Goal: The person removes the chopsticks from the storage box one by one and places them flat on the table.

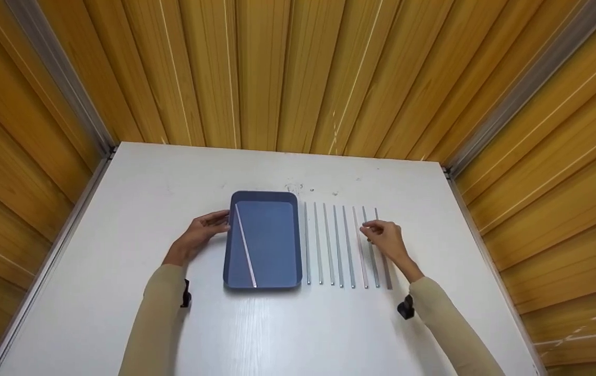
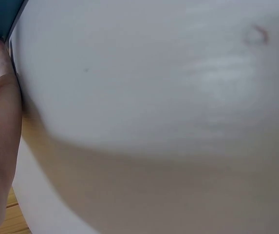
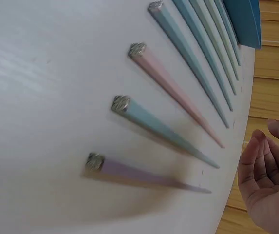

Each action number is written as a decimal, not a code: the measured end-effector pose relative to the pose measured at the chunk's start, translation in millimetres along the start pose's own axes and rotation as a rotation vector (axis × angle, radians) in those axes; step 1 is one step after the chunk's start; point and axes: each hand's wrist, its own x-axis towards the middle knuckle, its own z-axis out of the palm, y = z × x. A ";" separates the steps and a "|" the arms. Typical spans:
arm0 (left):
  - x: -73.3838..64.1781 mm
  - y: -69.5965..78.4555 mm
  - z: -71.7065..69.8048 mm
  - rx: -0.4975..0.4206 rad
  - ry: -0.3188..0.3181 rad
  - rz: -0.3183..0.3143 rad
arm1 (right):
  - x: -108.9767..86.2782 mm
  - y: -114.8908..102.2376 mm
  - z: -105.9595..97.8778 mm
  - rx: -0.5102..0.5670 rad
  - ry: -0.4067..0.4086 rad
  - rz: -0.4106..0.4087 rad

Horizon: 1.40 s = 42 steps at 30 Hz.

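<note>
A blue tray (image 1: 264, 196) lies on the table, with one pink chopstick (image 1: 246, 245) slanting along its left side. My left hand (image 1: 201, 235) touches the tray's left edge with its fingers fairly straight; in the left wrist view only part of that hand (image 2: 2, 87) shows against the rim. Right of the tray, several pastel chopsticks lie in a row, metal-capped ends toward me. Over the thin ends at the row's right side hovers my right hand (image 1: 385, 240), fingers loosely bent, nothing held. The purple chopstick (image 3: 134, 171) and a blue one (image 3: 161, 129) are nearest it.
The white table (image 1: 277, 334) has a few small dark marks near its far side. Wood-patterned panels (image 1: 261, 78) stand behind and at both sides, with metal posts in the corners. A small black device (image 1: 406, 307) sits at the right wrist.
</note>
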 end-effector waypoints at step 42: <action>2.7 -1.8 4.8 -0.002 0.019 0.021 | 57.6 -122.9 201.9 -0.024 -0.650 -0.259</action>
